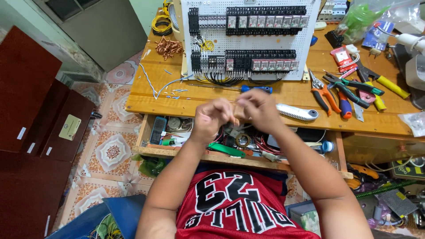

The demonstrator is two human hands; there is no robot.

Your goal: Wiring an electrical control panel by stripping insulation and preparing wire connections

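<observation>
Mid-frame you've got your left hand [211, 116] and right hand [258, 107] pinched together on a thin copper wire [236, 120] above the open drawer [186, 152], and it looks light and bendy, so grip close to the tip.

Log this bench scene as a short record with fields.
Setting: wooden workbench above an open drawer of odds and ends
Left hand: raised, fingers pinched on a thin wire
Right hand: raised, pinching the same wire
Behind hands: white perforated board with rows of relays and black wiring
Right side: pliers, white utility knife
Also: blue screwdriver, copper scraps
</observation>
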